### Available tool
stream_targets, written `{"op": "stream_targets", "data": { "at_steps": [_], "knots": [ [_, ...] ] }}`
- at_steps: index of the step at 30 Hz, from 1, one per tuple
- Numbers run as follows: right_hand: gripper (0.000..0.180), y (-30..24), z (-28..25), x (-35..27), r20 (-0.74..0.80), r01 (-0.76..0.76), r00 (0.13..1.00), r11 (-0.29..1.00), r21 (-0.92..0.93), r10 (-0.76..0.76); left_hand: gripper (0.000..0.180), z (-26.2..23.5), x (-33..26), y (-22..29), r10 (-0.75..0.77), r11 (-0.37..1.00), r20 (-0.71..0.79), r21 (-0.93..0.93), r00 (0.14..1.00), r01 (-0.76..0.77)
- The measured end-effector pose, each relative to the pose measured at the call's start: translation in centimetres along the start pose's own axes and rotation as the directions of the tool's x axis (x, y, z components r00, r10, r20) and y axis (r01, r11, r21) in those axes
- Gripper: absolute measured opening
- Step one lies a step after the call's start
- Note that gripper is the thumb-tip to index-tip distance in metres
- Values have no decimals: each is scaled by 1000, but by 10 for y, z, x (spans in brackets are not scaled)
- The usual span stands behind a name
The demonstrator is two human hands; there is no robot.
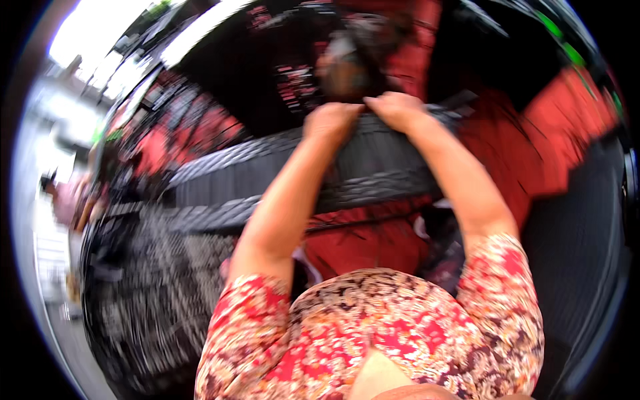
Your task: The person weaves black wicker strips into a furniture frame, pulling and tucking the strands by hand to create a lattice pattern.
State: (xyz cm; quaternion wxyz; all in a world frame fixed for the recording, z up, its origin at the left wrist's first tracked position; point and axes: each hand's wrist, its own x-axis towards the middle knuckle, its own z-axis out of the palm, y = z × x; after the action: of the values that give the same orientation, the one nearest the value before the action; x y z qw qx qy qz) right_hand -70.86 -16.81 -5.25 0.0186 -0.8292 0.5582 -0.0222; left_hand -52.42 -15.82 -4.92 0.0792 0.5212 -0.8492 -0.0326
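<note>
Both forearms reach forward over a long black woven panel point(273, 167) with thick braided edges, lying across in front of me. My left hand point(331, 123) is closed at the panel's far edge, its thumb and fingers pressed together. Close beside it on the right, my right hand point(399, 110) is closed too, its fingertips almost meeting the left ones. Motion blur and dark surroundings hide what the fingers pinch; it may be the panel's edge or a thin black strand.
Red cloth or sheeting point(363, 248) spreads below the panel, with more red sheeting point(533, 143) at the right. A heap of grey-black strands or weave point(160, 287) lies at the left. A dark ribbed surface point(573, 260) stands at far right. A blurred person point(70, 197) is at far left.
</note>
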Motion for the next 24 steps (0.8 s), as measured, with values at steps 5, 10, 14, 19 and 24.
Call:
{"op": "stream_targets", "data": {
  "at_steps": [5, 10, 14, 19, 24],
  "knots": [
    [21, 100, 21, -54, -284, 109, 940, 953, -282, -191, 46, -5, -5, -11, -63, 998, -105, -24, 992, 61],
    [20, 103, 38, -39, -318, 121, 925, 955, -271, -207, 56, 12, -26, -53, -274, 958, -84, -109, 958, 264],
    [54, 102, 26, -30, -135, -204, 966, 972, 119, 219, 57, 1, -13, -45, -280, 950, 32, -137, 960, 281],
    [47, 108, 23, -26, -105, -168, 980, 986, 19, 169, 54, 0, -3, -46, -229, 966, 65, -110, 971, 235],
    [27, 104, 23, -32, -167, 92, 978, 975, -201, -126, 56, 1, -10, -48, -304, 924, 97, -212, 948, 318]
  ]
}}
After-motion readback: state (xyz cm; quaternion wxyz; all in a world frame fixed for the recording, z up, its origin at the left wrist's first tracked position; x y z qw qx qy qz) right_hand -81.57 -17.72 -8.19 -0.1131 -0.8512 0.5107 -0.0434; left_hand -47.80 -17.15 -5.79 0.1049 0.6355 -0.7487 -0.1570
